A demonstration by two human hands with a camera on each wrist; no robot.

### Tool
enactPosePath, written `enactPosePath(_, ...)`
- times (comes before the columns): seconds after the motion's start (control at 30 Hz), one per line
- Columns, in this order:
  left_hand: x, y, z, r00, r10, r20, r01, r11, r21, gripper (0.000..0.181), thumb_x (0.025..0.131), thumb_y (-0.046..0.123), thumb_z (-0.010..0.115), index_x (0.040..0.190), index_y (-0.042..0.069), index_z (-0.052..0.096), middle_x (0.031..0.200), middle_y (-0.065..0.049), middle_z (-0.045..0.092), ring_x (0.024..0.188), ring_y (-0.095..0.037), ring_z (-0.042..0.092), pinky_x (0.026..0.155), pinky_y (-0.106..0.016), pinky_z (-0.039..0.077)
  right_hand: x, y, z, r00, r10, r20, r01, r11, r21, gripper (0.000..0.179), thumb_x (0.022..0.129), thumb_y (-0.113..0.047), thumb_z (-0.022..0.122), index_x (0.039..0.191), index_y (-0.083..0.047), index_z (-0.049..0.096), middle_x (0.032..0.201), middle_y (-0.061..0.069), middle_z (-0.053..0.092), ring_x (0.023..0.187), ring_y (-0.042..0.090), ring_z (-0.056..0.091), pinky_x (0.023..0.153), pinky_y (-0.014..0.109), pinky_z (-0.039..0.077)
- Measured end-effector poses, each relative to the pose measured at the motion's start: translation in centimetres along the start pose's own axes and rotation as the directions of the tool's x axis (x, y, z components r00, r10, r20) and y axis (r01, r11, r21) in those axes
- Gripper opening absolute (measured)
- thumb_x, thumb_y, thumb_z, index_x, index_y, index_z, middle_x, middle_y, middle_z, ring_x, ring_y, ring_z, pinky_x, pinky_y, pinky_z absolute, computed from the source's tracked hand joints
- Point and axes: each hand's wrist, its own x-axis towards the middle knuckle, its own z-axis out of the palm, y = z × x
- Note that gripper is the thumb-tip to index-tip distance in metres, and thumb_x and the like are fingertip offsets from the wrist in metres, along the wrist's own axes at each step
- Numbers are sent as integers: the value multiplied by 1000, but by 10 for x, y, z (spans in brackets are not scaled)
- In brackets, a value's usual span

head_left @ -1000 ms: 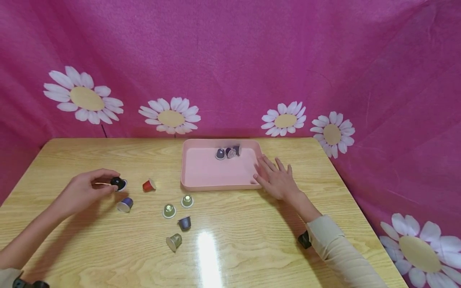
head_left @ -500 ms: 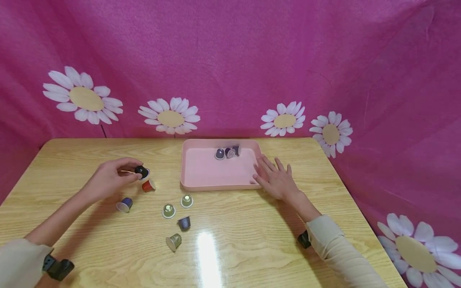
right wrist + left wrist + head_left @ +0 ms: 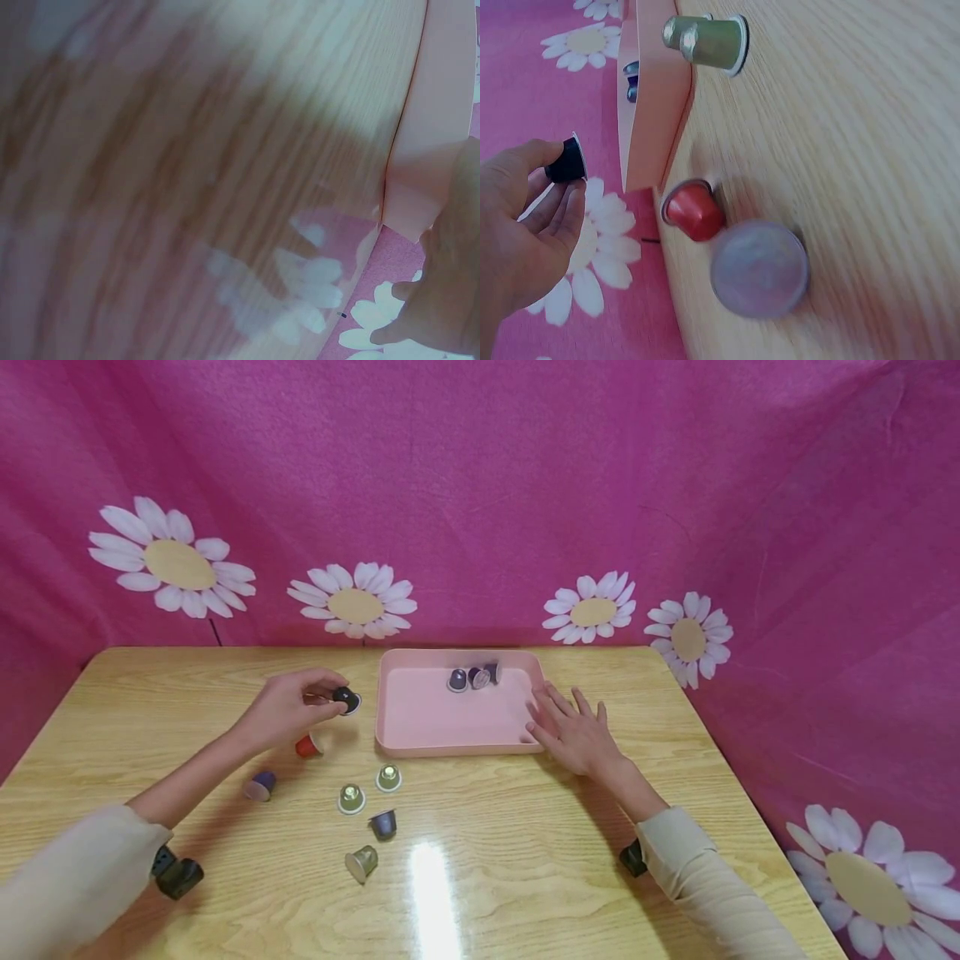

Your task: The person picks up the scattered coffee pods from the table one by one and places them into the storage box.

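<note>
Your left hand (image 3: 288, 706) pinches the black capsule (image 3: 568, 161), likely light and stiff, best held by its sides; your spread right hand (image 3: 581, 739) seemingly touches the right edge of the tray (image 3: 442, 714).

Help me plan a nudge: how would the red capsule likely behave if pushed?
Lying on its side, the red capsule will probably roll, likely in a curve given its tapered body and wider rim. Its smooth, shiny surface may feel slippery.
</note>
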Motion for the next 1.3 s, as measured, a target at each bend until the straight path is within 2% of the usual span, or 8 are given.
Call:
enactPosePath(0.2,19,5,13,999,50,2,-50,998,-36,30,90,6,73,117,-5,67,105,-16,71,96,-29,67,89,-46,54,0,0,0,1000,-1,2,1,1000,-8,71,102,-60,36,160,-22,22,165,1,17,146,47,13,106,76,7)
enactPosePath(0.43,43,10,28,994,107,19,-105,992,-66,29,89,2,74,115,-8,67,102,-18,71,94,-31,68,90,-45,53,0,0,0,1000,-5,-4,5,1000,-6,71,101,-59,37,160,-22,23,165,2,18,146,47,14,106,76,7)
enactPosePath(0.67,65,15,43,992,115,43,-115,993,-22,28,88,2,74,113,-7,67,102,-18,71,94,-32,67,86,-44,55,0,0,0,1000,-5,-13,6,1000,8,71,101,-59,37,160,-20,25,165,2,19,146,48,14,106,77,7)
enactPosePath(0.9,83,22,59,994,86,69,-89,995,47,29,87,4,76,113,-4,68,101,-15,70,95,-30,65,89,-43,52,0,1,2,1000,-6,-18,6,1000,15,70,102,-58,37,160,-21,25,165,1,19,146,47,14,106,76,7)
enactPosePath(1.07,93,26,69,991,110,79,-117,988,101,27,86,4,76,111,-4,69,98,-14,70,91,-29,63,85,-42,51,0,1,2,1000,-3,-18,4,1000,24,70,102,-59,38,160,-21,24,165,1,19,146,47,14,106,76,6)
enactPosePath(1.3,107,25,81,987,138,88,-147,983,107,24,85,3,76,107,-5,70,96,-15,71,90,-28,64,84,-41,51,-1,1,1,1000,0,-15,0,1000,27,71,101,-60,37,160,-21,24,165,1,19,146,46,14,107,76,6)
